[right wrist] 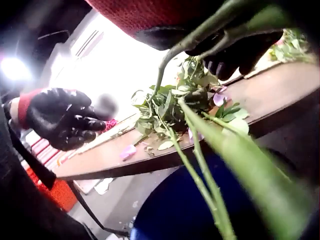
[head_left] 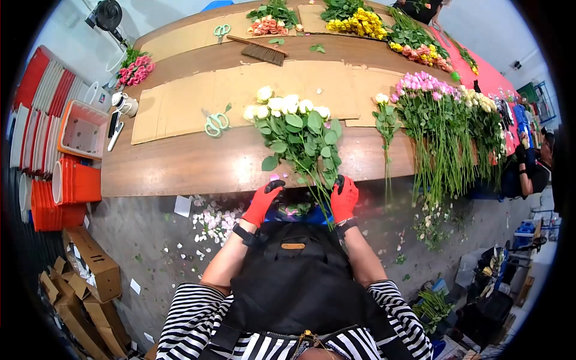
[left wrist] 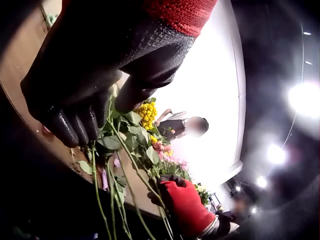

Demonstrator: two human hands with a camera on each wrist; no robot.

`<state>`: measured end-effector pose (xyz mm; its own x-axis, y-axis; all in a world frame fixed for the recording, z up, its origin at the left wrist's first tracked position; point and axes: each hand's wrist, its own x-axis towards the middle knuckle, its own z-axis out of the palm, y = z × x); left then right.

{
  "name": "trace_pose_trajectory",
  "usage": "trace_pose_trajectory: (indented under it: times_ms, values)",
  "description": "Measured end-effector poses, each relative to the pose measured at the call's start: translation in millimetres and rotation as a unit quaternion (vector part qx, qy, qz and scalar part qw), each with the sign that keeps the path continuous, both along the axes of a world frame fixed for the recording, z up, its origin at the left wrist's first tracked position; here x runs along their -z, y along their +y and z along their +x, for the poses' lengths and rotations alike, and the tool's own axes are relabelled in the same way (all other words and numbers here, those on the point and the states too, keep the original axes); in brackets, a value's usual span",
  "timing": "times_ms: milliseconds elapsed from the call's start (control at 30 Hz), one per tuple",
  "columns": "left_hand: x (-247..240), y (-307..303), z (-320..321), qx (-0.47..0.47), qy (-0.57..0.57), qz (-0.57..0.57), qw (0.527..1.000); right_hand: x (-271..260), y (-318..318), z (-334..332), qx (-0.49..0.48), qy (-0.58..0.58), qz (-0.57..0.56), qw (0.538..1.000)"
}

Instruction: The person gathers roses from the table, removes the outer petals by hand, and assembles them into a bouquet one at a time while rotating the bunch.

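Note:
In the head view, white roses (head_left: 290,104) with leafy stems lie at the table's near edge, heads away from the body, stem ends over the edge. My left hand (head_left: 263,201), in a red glove with black fingers, is left of the stems; the right wrist view shows this hand (right wrist: 62,117) holding nothing, its fingers loosely bent. Close against the stems' right side is my right hand (head_left: 344,199). In the left wrist view, stems (left wrist: 131,162) pass beside the right hand (left wrist: 186,206); whether its bent fingers grip any cannot be told.
Pink roses (head_left: 426,87) and a single white rose (head_left: 381,98) lie to the right. Green scissors (head_left: 216,123) rest on cardboard (head_left: 180,108), with a brush (head_left: 263,53) beyond. A blue container (right wrist: 185,205) stands below the table edge. Other people are around.

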<state>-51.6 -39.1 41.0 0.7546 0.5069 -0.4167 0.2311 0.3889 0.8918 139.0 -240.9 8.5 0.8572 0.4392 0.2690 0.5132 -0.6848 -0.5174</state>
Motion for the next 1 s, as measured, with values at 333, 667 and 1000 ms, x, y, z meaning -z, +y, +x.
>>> trace_pose_trajectory:
  times_ms: [333, 667, 1000]
  values:
    - [-57.2, 21.2, 33.1, -0.042, -0.054, -0.075, 0.995, -42.5, -14.8, 8.2, -0.067, 0.075, 0.101, 0.99]
    - [-97.6, 57.1, 55.9, -0.034, -0.244, 0.017, 0.969, -91.6, -52.7, -44.6, -0.18, 0.007, 0.118, 0.976]
    - [-178.3, 17.5, 30.3, -0.067, -0.137, 0.2, 0.968, -133.9, -42.6, -56.3, -0.281, 0.09, 0.042, 0.954]
